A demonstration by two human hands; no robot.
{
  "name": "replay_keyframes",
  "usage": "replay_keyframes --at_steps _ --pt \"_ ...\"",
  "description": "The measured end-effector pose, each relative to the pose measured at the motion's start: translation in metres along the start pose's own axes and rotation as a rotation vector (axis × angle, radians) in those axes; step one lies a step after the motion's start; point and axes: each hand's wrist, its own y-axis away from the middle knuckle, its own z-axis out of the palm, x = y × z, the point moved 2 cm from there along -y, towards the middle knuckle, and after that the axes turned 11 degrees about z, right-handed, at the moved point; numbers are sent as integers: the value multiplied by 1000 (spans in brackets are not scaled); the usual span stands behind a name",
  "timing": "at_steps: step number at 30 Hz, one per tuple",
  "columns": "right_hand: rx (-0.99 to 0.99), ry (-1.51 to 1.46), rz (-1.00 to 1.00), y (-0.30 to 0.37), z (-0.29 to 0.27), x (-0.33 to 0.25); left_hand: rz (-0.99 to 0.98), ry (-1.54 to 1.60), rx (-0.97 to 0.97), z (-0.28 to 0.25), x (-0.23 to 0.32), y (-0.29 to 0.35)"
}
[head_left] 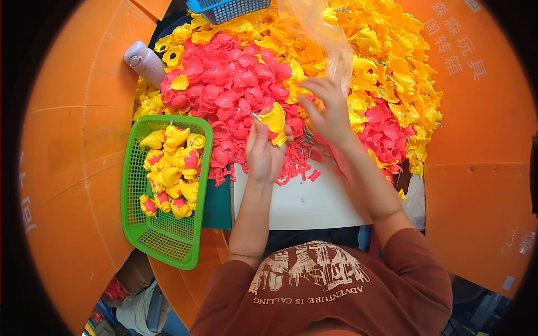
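Note:
My left hand [265,157] is closed on a yellow plastic toy shell [273,121], held above the near side of the heap. A thin metal pin [255,116] sticks out at the shell's left edge, and some red shows behind it. To the right, my right hand [329,112] is raised with thumb and fingers apart, a little blurred, and I see nothing in it. It is beside yellow shell parts [294,81] and a clear plastic bag [336,50]. Glossy red shell parts [224,84] are piled just beyond my left hand.
A green basket [128,185] on the left holds several yellow-and-red toy figures [175,162]. Small red pieces [291,171] and metal pins lie on the white board [302,201]. A pale bottle [144,61] and a blue basket [235,11] stand farther back. Orange panels [476,123] flank the table.

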Motion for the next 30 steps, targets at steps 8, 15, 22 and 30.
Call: replay_keyframes --at_steps 8,15,22,30 --pt "-533 269 -18 -43 -27 25 -20 1 -16 -7 -4 -2" --pt "-951 -47 -130 -37 -31 -50 -294 87 -142 6 -7 5" --pt "-215 -30 28 7 -10 -34 -284 163 -25 -1 -12 5" --pt "-563 -33 -73 33 -28 -34 -154 24 -39 7 -9 7"
